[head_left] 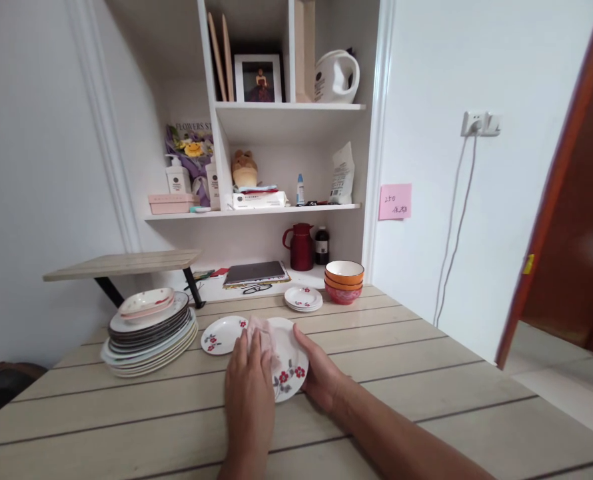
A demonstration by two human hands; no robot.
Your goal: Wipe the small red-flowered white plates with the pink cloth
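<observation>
Tilted up above the table, a white plate with red flowers is gripped at its right edge by my right hand, thumb on the rim. My left hand presses a pale pink cloth against the left part of the plate's face, fingers together over it. Just behind my left hand lies another flowered plate, flat on the table. A short stack of small flowered plates sits farther back, beside stacked bowls, orange above and red at the bottom.
At the left stands a tall stack of plates and dishes, by a small raised wooden stand with black legs. Along the back are a closed laptop, glasses, a red jug and a dark bottle, under wall shelves.
</observation>
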